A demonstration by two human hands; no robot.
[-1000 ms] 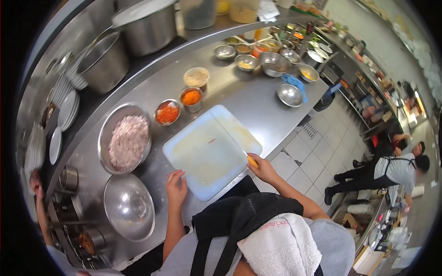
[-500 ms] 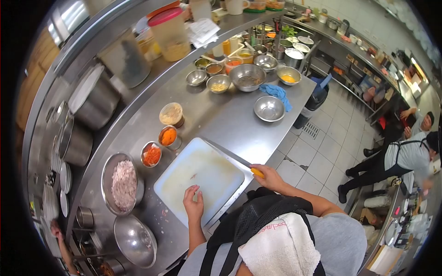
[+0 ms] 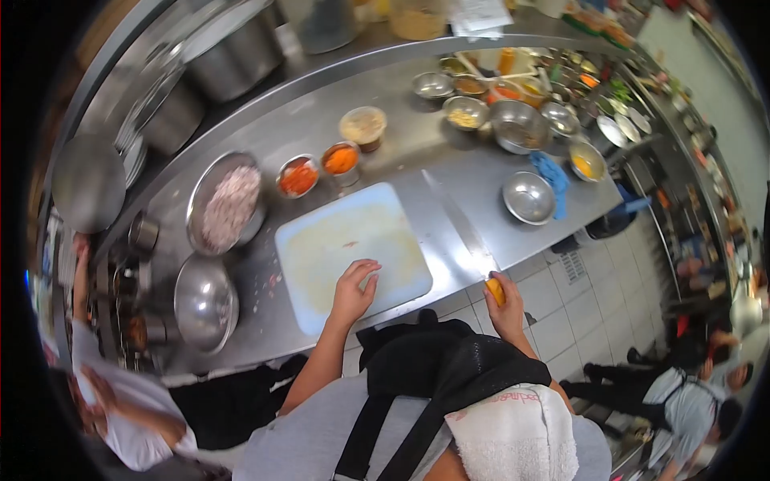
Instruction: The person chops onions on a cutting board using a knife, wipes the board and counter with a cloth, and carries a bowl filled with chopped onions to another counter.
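Note:
My right hand [image 3: 507,309] is closed round the yellow handle of a long knife [image 3: 455,218]. The blade points away from me over the steel counter, to the right of the white cutting board [image 3: 301,289]. Over the board's near edge is my left hand [image 3: 354,290], its fingers loosely apart with nothing in them. A small reddish scrap [image 3: 350,244] lies on the board. To the left stands a steel bowl of chopped pale pink meat [image 3: 233,207]. Behind the board are a cup of orange-red pieces [image 3: 297,178] and a cup of bright orange food [image 3: 341,160].
An upturned-looking steel bowl [image 3: 206,305] sits at the left. To the right are a shiny bowl [image 3: 529,198] and a blue cloth [image 3: 552,180]. Several filled bowls crowd the back right. A co-worker [image 3: 144,401] is at the left; other people [image 3: 682,401] work behind at the right.
My view has turned, so the counter sits differently in it. The knife has swung out from the board's edge to the right. A co-worker at the left shows more fully.

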